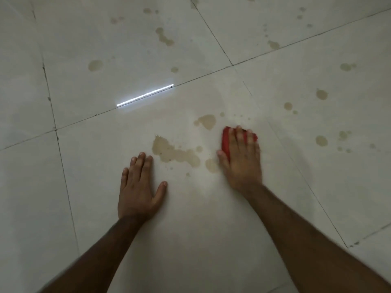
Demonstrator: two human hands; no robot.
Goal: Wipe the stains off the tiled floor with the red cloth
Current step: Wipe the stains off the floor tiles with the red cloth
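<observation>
My right hand (243, 159) lies palm down on the red cloth (226, 140), pressing it flat on the tiled floor (190, 218); most of the cloth is hidden under the fingers. A large brownish stain (173, 152) spreads just left of that hand, and a smaller one (207, 121) lies beyond the cloth to its left. A small blot (211, 165) touches the thumb side. My left hand (138, 191) rests flat on the floor with fingers apart, holding nothing, below and left of the large stain.
Several more brown spots dot the pale tiles: at the back middle (164, 37), left (95, 65), and right (321, 140). Dark grout lines (211, 74) cross the floor. A bright strip of reflected light (145, 95) lies on one grout line.
</observation>
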